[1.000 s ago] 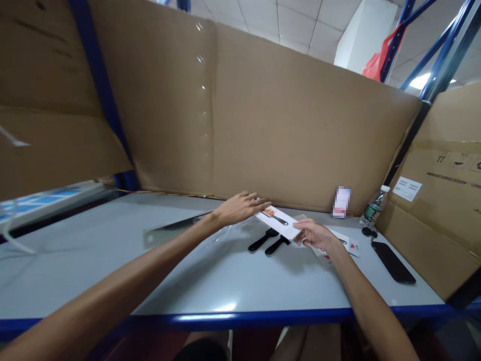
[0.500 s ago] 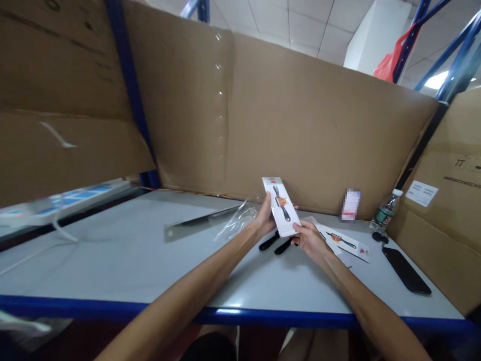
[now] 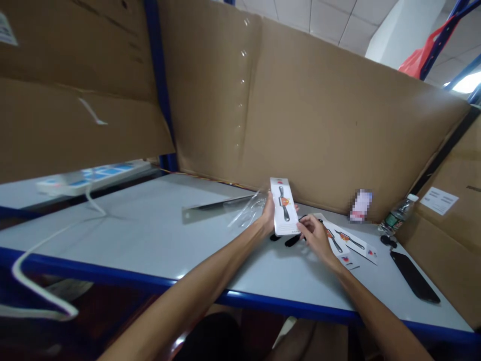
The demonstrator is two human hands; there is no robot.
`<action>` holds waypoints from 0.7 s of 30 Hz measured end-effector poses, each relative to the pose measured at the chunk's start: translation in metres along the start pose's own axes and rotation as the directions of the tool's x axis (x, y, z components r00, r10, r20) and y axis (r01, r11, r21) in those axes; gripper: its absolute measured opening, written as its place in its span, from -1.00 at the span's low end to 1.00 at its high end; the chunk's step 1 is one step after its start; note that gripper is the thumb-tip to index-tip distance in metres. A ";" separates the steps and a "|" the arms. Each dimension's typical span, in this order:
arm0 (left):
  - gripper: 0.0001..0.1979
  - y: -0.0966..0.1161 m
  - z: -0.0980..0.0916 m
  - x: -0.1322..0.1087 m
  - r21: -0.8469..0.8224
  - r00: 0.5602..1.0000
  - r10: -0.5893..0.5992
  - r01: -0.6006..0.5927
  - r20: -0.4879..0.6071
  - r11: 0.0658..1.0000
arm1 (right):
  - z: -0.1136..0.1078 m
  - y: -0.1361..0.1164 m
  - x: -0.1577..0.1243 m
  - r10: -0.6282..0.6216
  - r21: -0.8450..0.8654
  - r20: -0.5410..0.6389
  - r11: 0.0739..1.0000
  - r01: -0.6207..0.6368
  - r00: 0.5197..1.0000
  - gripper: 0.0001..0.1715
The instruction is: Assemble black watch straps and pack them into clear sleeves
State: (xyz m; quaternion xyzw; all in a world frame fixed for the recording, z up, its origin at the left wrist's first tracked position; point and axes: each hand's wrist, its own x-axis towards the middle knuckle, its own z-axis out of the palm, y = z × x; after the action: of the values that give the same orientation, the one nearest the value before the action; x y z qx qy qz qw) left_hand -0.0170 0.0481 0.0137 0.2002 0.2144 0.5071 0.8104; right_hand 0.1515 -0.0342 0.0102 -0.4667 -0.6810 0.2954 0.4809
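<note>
A white printed packaging card (image 3: 284, 208), showing a black-handled tool with an orange patch, is held up above the table. My left hand (image 3: 268, 213) grips it along its left side, with fingers behind it. At its lower right corner, my right hand (image 3: 314, 235) pinches the edge with bent fingers. Beneath the card lie black handles (image 3: 292, 241), partly hidden by the card and my right hand. More printed cards (image 3: 351, 239) of the same design lie flat to the right. Clear plastic wrapping (image 3: 248, 210) rests left of my left hand.
A long flat metal-looking strip (image 3: 210, 206) lies behind the wrapping. On the right are a black phone (image 3: 415, 277), small black round pieces (image 3: 388, 241) and a plastic bottle (image 3: 398, 215). A power strip (image 3: 97, 179) with a white cable stands left. Cardboard walls (image 3: 319, 110) enclose the table.
The view has swung left. The card has become more upright, and my right hand has shifted from its lower face to its lower right corner. My left hand keeps its hold.
</note>
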 end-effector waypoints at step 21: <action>-0.36 0.001 0.037 -0.033 0.275 0.875 -0.377 0.299 0.302 0.914 | -0.089 0.022 0.038 0.338 0.438 -0.065 0.855 -0.278 0.939 -0.56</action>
State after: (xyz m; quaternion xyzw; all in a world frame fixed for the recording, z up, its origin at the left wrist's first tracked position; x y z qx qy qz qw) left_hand -0.0102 0.0144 0.0497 0.3347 0.1538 0.2861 0.8846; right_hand 0.2378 0.0054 0.0385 -0.4740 -0.4816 0.4755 0.5633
